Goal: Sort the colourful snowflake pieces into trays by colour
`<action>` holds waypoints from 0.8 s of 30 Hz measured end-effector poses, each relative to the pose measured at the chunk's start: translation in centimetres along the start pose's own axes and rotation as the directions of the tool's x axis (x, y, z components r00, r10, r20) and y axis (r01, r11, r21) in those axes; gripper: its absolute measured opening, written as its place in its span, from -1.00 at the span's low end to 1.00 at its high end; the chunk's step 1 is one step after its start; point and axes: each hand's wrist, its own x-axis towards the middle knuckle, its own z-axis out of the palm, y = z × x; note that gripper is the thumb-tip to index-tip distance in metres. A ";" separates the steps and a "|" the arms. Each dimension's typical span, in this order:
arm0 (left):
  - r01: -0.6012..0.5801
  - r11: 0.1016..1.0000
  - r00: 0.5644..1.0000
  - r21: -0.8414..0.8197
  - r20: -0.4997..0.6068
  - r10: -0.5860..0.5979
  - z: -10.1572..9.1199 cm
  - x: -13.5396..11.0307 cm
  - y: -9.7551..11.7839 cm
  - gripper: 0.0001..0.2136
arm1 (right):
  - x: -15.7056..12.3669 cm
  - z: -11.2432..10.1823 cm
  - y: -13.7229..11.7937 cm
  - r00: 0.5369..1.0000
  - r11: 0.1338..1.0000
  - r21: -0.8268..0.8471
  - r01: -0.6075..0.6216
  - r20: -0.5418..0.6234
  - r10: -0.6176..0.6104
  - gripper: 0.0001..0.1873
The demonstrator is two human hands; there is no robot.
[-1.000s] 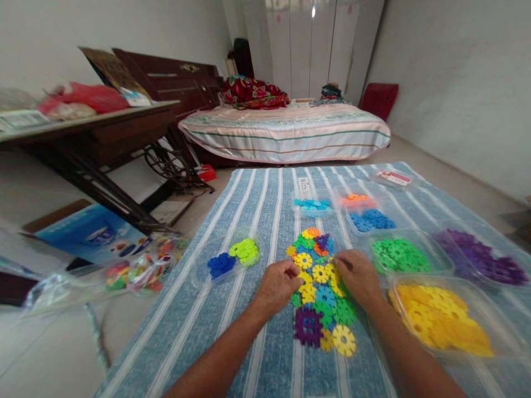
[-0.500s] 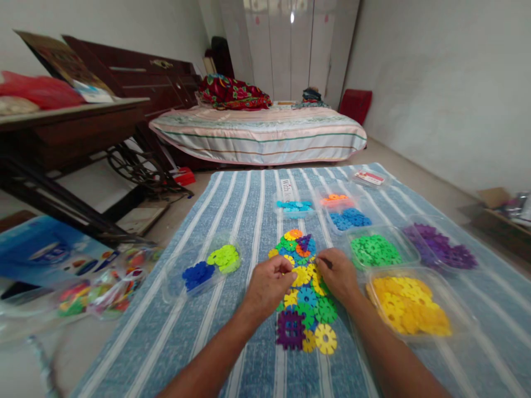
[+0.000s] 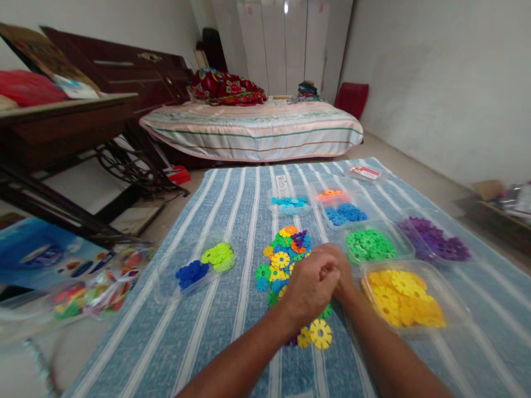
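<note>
A colourful assembly of notched plastic discs (image 3: pixel 280 260) lies on the striped cloth, partly covered by my hands. My left hand (image 3: pixel 312 284) is closed over its right side, fingers curled in; whatever they hold is hidden. Close behind it and overlapping it, my right hand (image 3: pixel 332 260) has bent knuckles, and its fingertips are out of sight. Purple pieces (image 3: pixel 299 237) stand up near the assembly's far end. At the near end, a yellow disc (image 3: pixel 321 334) shows below my left wrist, and the purple square is mostly covered by that forearm.
To the right are tubs of yellow discs (image 3: pixel 404 298), green discs (image 3: pixel 370 245) and purple discs (image 3: pixel 435 239). Farther back sit blue discs (image 3: pixel 345 214), orange discs (image 3: pixel 332 194) and light-blue discs (image 3: pixel 289 205). A left tub holds dark-blue discs (image 3: pixel 191 275) and lime discs (image 3: pixel 218 255).
My left hand has moved right and come up against my right hand, overlapping it. It now covers more of the assembly's middle and right, while the left-side discs are uncovered. The view has shifted slightly.
</note>
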 end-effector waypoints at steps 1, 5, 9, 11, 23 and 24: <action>-0.008 0.996 1.000 0.093 -0.005 0.009 -1.0 -0.5 -0.6 -0.90 | 0.2 -0.2 0.1 1.000 1.000 0.015 -0.013 -0.003 0.013 -0.84; 0.021 0.908 1.000 0.419 -0.018 -0.015 -4.7 -2.7 -2.8 -0.87 | 0.5 -0.5 0.1 0.997 0.995 0.069 -0.070 -0.018 0.072 -0.82; 0.094 0.841 0.994 0.533 0.004 -0.113 -6.5 -4.5 -4.2 -0.89 | 0.4 -0.5 -0.1 0.996 0.993 0.079 -0.088 -0.013 0.089 -0.81; 0.114 0.833 0.988 0.542 0.026 -0.152 -6.8 -5.0 -4.4 -0.90 | 0.4 -0.5 -0.2 0.995 0.992 0.080 -0.096 -0.013 0.098 -0.81; 0.107 0.847 0.926 0.520 0.258 -0.275 -6.8 -7.2 -3.0 -0.94 | 0.3 -0.4 0.1 0.996 0.993 0.080 -0.084 -0.002 0.084 -0.80; 0.120 0.853 0.925 0.509 0.255 -0.282 -6.8 -7.2 -3.1 -0.95 | 0.3 -0.4 0.0 0.996 0.993 0.084 -0.084 -0.004 0.085 -0.80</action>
